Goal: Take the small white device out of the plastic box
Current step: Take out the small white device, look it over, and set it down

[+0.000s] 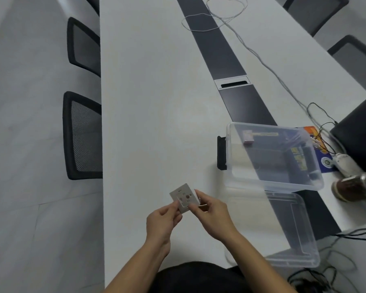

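Both hands grip the small white device (184, 198) above the counter (148, 115): left hand (163, 222) pinching its near corner, right hand (211, 212) its right edge. Plastic box (270, 155) sits well right, apart.

Left hand (164, 218) and right hand (211, 214) cover the near corners of the white device (184, 197), and its markings are too blurred to read. Something thin pokes out under the right fingers (199, 197), too small to identify. Inside the clear box (273, 182), a small pale item (248, 137) smears into haze. The dark jar (355, 187) at right is motion-blurred. The lid (294, 229) hides part of the worktop (146, 102) edge. Both forearms run off the bottom edge.
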The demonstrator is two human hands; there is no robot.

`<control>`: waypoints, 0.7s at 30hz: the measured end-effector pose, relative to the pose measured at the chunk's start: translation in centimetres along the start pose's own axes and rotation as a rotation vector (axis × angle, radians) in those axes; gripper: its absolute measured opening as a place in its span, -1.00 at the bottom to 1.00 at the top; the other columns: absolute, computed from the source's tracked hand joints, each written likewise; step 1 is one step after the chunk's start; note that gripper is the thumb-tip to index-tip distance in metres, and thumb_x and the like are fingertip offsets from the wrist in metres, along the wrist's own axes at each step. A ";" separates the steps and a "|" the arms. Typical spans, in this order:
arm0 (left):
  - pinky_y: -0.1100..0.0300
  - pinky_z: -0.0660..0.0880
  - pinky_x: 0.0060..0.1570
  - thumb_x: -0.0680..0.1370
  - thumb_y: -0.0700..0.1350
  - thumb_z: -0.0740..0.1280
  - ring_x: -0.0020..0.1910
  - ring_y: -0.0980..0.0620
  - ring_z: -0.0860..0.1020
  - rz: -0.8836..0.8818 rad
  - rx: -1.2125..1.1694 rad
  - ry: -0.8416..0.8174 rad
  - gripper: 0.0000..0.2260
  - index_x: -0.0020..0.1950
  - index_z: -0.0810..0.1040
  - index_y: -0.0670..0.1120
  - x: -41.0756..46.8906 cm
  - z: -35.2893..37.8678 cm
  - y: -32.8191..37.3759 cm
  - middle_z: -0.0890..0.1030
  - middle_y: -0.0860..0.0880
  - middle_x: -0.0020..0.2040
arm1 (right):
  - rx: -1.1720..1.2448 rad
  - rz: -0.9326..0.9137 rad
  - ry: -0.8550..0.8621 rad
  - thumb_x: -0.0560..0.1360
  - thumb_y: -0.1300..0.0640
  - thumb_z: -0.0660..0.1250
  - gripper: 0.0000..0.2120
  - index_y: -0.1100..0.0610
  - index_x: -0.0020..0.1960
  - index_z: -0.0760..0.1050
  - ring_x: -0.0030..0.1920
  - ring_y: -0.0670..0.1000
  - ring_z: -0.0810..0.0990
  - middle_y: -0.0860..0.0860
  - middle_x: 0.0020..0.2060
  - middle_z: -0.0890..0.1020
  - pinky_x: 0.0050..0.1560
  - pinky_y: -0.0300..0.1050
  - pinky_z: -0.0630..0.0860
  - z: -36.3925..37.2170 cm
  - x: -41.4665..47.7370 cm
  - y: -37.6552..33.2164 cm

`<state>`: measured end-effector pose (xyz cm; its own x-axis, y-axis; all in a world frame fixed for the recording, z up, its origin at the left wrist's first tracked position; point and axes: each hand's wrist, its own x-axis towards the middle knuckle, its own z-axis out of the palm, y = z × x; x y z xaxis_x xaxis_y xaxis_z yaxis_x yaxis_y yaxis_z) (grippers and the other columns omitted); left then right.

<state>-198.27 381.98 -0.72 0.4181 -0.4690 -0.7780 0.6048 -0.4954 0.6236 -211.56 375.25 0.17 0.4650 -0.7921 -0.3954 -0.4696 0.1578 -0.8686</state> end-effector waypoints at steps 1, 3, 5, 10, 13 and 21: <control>0.10 0.58 0.12 0.54 -0.13 0.41 -0.07 0.00 0.69 0.009 0.008 -0.004 -0.82 0.02 0.69 -0.22 -0.1 -0.1 -0.1 0.75 -0.13 -0.10 | -0.016 -0.009 -0.015 0.54 0.04 0.34 -0.70 -0.35 0.15 0.55 -0.12 -0.16 0.67 -0.25 -0.09 0.69 -0.08 -0.27 0.58 -0.1 0.1 -0.1; 0.09 0.59 0.10 0.55 -0.11 0.40 -0.05 -0.01 0.70 0.008 -0.016 -0.034 -0.80 0.04 0.68 -0.23 -0.2 -0.1 0.0 0.75 -0.12 -0.09 | -0.019 -0.010 -0.033 0.53 0.04 0.36 -0.71 -0.33 0.13 0.56 -0.18 -0.12 0.65 -0.22 -0.14 0.70 -0.12 -0.28 0.57 -0.4 0.5 0.0; 0.03 0.60 0.09 0.54 -0.04 0.41 -0.10 -0.05 0.69 -0.026 -0.065 -0.068 -0.74 -0.01 0.66 -0.25 -0.2 -0.1 0.5 0.74 -0.10 -0.16 | -0.027 -0.002 -0.047 0.52 0.05 0.39 -0.69 -0.29 0.18 0.57 -0.26 -0.10 0.61 -0.16 -0.21 0.70 -0.19 -0.25 0.56 -0.7 1.1 0.4; -0.09 0.61 0.09 0.50 0.14 0.40 -0.17 -0.15 0.51 -0.068 -0.068 -0.092 -0.62 -0.01 0.69 -0.19 -0.5 -0.7 1.0 0.62 -0.13 -0.22 | -0.115 -0.064 -0.097 0.50 0.09 0.42 -0.62 -0.21 0.27 0.56 -0.15 -0.12 0.66 -0.13 -0.14 0.72 -0.05 -0.21 0.60 -0.3 1.8 1.6; -0.08 0.60 0.10 0.46 0.20 0.42 -0.08 -0.15 0.62 -0.048 -0.052 -0.126 -0.60 0.04 0.73 -0.11 0.0 -1.6 0.9 0.64 -0.17 -0.07 | -0.096 -0.119 -0.091 0.49 0.10 0.42 -0.62 -0.20 0.27 0.56 -0.08 -0.10 0.68 -0.14 -0.10 0.72 0.02 -0.20 0.59 0.4 1.7 1.9; -0.06 0.58 0.10 0.22 0.29 0.54 0.07 -0.06 0.64 0.040 0.239 -0.055 -0.43 -0.03 0.68 -0.15 1.3 -2.5 0.6 0.71 -0.10 -0.02 | 0.038 0.006 -0.100 0.46 0.17 0.45 -0.66 -0.11 0.19 0.62 -0.04 -0.19 0.66 -0.13 0.02 0.66 -0.05 -0.31 0.55 1.9 0.9 3.3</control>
<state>-195.65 382.95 -1.53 0.3970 -0.5275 -0.7510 0.4079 -0.6316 0.6593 -211.29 376.15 -3.63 0.5360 -0.7283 -0.4269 -0.4445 0.1864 -0.8762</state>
